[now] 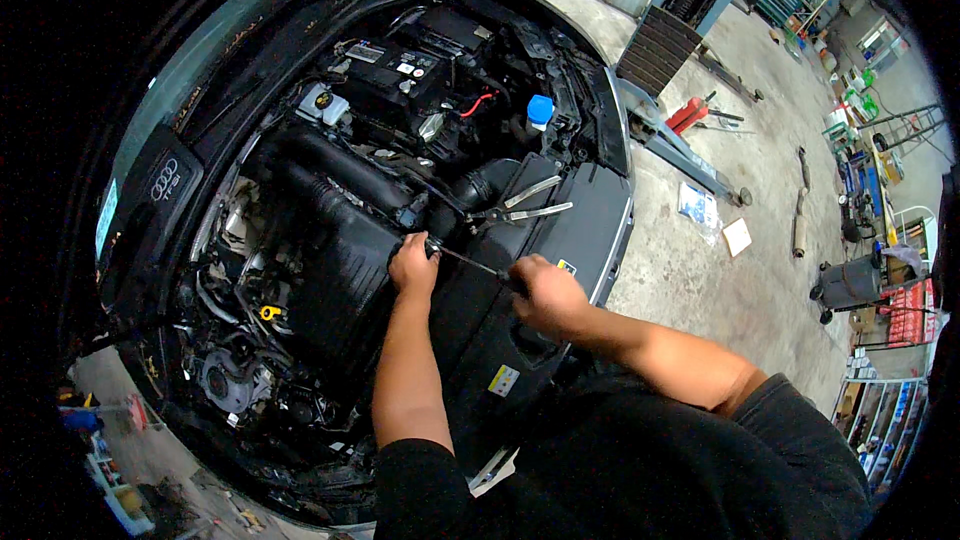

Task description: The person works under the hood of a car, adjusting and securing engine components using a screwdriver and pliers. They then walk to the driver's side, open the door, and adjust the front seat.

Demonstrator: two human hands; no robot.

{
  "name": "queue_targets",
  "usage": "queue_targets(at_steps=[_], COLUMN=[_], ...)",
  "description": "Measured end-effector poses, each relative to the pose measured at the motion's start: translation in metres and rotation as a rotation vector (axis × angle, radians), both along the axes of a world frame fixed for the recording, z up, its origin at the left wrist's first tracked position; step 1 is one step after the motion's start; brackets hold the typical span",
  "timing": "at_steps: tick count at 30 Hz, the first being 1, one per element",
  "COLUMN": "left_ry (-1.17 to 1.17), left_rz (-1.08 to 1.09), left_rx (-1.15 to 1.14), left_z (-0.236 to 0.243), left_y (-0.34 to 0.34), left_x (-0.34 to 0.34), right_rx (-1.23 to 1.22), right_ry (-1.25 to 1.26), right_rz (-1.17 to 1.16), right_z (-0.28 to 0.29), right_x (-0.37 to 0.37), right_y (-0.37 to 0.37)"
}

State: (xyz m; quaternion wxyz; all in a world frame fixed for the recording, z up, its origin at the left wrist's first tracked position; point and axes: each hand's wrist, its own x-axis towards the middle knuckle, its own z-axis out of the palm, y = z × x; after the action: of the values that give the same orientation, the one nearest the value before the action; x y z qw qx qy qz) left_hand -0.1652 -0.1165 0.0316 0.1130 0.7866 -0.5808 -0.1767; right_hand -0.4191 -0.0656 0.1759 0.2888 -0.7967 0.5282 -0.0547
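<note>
In an open engine bay, my right hand (545, 295) is closed around the dark handle of what looks like a screwdriver (470, 261). Its thin metal shaft points left toward my left hand (412, 265). The fingers of that hand are curled beside the shaft's far end, at the edge of the black ribbed air intake cover (350, 255). What they pinch there is hidden. Just beyond my hands, pliers (520, 210) with spread metal handles rest near the black intake hose (485, 183).
A battery (395, 75), a white fluid reservoir (325, 103), a blue cap (540, 109) and a yellow dipstick handle (270, 313) surround the engine. On the right are a lift post (672, 30), a red jack (688, 115), a dark bin (850, 283) and cluttered shelves (885, 425).
</note>
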Motion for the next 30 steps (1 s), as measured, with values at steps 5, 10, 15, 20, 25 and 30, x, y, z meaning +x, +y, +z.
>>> queue_targets(at_steps=[5,10,15,20,25,30], left_ry=[0.009,0.026,0.022,0.050,0.093,0.079], left_rz=[-0.049,-0.040,-0.024,-0.051,-0.025,0.013], left_rx=[-0.101,-0.116,-0.167,-0.198,-0.201,-0.186], left_z=[-0.019,-0.015,-0.015,-0.021,-0.020,-0.016], left_y=[0.003,-0.001,0.005,0.003,0.001,0.004], left_x=[0.013,0.005,0.009,0.011,0.006,0.009], right_rx=[-0.067,0.567,-0.245,-0.339,0.318,-0.299], right_ry=[0.138,-0.363,0.165,0.275,-0.218,0.218], right_rz=[0.161,-0.482,0.219,0.404,-0.357,0.313], right_z=[0.005,-0.011,0.019,0.023,0.001,0.018], right_x=[0.010,0.007,0.008,0.011,0.012,0.005], right_y=[0.002,-0.015,0.000,0.007,-0.004,-0.001])
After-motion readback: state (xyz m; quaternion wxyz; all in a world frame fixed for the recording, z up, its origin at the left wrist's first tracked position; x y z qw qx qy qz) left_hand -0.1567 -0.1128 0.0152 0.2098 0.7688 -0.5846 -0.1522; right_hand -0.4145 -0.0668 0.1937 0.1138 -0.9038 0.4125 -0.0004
